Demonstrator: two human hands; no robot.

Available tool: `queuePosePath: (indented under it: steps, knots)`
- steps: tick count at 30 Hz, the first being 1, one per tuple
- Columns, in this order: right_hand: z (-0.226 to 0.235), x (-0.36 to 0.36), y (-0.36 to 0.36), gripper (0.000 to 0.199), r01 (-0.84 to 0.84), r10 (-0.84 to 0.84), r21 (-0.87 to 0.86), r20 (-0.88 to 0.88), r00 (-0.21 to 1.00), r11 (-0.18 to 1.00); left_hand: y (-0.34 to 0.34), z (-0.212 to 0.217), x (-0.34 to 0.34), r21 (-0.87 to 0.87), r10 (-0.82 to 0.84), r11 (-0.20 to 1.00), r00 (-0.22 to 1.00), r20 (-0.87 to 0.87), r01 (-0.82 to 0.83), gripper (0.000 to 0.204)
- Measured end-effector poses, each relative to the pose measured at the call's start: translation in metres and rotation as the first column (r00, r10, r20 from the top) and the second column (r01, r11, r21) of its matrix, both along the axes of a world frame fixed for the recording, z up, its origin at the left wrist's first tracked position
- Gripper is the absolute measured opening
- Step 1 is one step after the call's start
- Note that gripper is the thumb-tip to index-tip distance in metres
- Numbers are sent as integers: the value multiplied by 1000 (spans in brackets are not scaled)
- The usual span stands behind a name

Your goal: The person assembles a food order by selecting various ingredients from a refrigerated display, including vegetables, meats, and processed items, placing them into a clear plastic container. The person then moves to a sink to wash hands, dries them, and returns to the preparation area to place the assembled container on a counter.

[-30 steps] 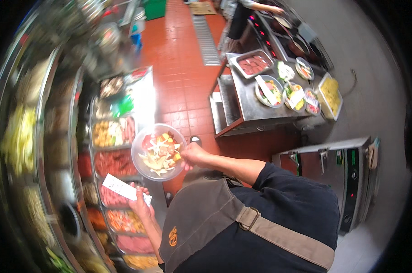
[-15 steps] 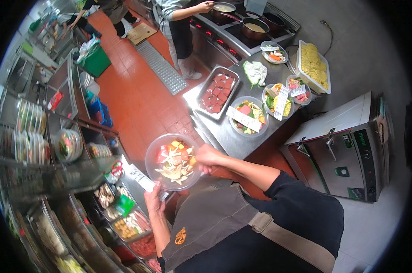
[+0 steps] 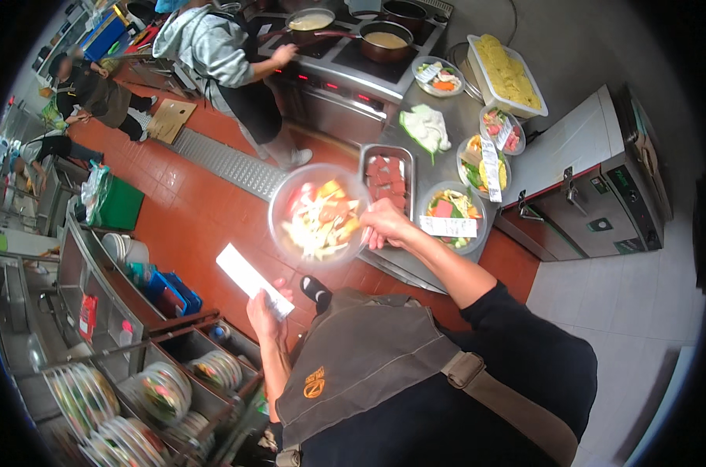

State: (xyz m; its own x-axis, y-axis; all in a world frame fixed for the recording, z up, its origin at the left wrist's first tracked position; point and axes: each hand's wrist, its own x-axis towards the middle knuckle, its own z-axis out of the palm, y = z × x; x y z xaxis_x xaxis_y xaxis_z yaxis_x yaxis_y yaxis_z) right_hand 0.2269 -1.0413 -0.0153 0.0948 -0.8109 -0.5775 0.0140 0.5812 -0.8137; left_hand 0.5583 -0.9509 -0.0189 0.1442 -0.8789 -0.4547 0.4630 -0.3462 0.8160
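Observation:
My right hand (image 3: 387, 222) grips the rim of a clear plastic bowl (image 3: 315, 247), holding it up over the floor. Sliced vegetables, mushrooms and orange cubes show inside it, slightly blurred. Lower left, my left hand (image 3: 267, 306) holds a long white paper slip (image 3: 246, 274), its fingers closed around the lower part. Just beyond the right hand stands a metal tray (image 3: 410, 167) of dark red cubes. To the right of the tray is a bowl of vegetables (image 3: 446, 204) with a paper slip (image 3: 448, 226) across it.
More filled bowls (image 3: 484, 173), a white cloth (image 3: 425, 128) and a tub of yellow noodles (image 3: 508, 74) stand on the steel counter. A co-worker (image 3: 220, 62) is at the stove with pans (image 3: 386, 40). Racks of stacked bowls (image 3: 156, 391) stand lower left; a steel cabinet (image 3: 582, 183) is at right.
The view has turned left. The bowl in my right hand has moved toward the counter, away from my left hand. The co-worker at the stove has lowered an arm from the pan.

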Motion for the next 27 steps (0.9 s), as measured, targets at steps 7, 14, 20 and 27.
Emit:
queuePosePath:
  steps: [7, 14, 20, 27]
  knots:
    - [4, 40, -88, 28, 402, -404, -35, -46, 914, 915, -220, 37, 6, -12, -490, 869, 864, 117, 495, 24]
    - [-14, 65, -155, 22, 601, -601, 1, 15, 799, 799, -356, 0, -74, -77, -614, 703, 659, 434, 707, 20]
    - [-46, 66, -223, 24, 683, -685, 48, 67, 726, 729, -427, -11, -94, -12, -742, 618, 587, 324, 786, 30]
    - [-59, 70, -271, 21, 738, -741, 70, 59, 668, 671, -480, 16, -82, -38, -746, 633, 596, -298, 773, 57]
